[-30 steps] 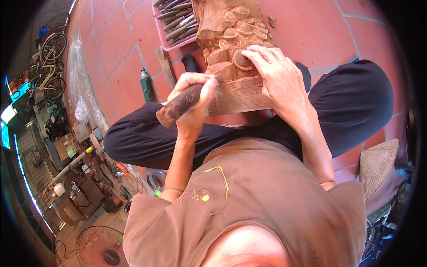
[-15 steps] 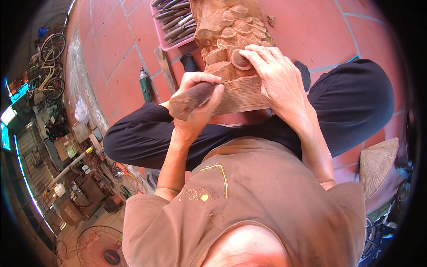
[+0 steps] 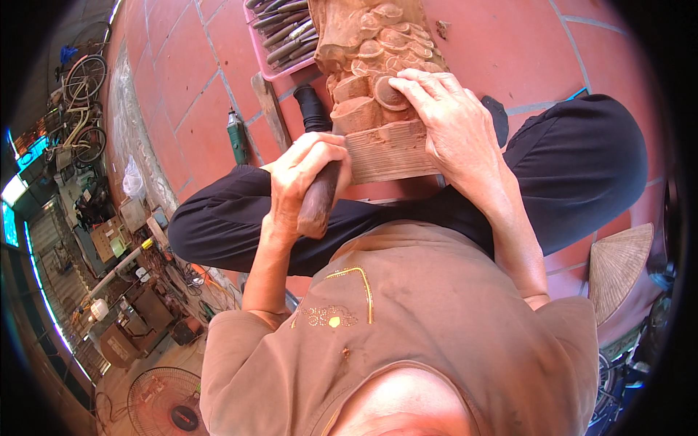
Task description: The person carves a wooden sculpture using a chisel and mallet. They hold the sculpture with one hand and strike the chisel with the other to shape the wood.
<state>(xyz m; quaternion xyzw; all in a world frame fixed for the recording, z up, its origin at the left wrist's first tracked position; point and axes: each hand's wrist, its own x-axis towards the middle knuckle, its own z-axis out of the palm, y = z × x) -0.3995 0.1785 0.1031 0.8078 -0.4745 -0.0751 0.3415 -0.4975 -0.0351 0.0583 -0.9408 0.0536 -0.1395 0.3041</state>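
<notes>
A brown wood carving (image 3: pixel 367 73) with raised round discs lies ahead of me, its plain ridged end (image 3: pixel 389 158) toward my lap. My left hand (image 3: pixel 307 171) is closed around the dark wooden handle of a carving chisel (image 3: pixel 318 203), just left of that end. The handle's butt points back toward me, and the blade is mostly hidden by the fingers. My right hand (image 3: pixel 462 127) grips the carving's right side, fingertips bent over a large disc (image 3: pixel 391 92). Its thumb is out of sight.
A pink tray (image 3: pixel 273 73) of several wooden-handled tools stands beyond the carving's left side. Nearby on the red tiles are a wooden stick (image 3: pixel 270 112), a black cylindrical object (image 3: pixel 311 109) and a green rotary tool (image 3: pixel 237 138). My crossed legs (image 3: pixel 582 167) flank the carving.
My left hand has drawn back from the carving's lower left and turned, swinging the chisel handle's butt nearer my body. The carving has shifted slightly left; my right hand stays on it.
</notes>
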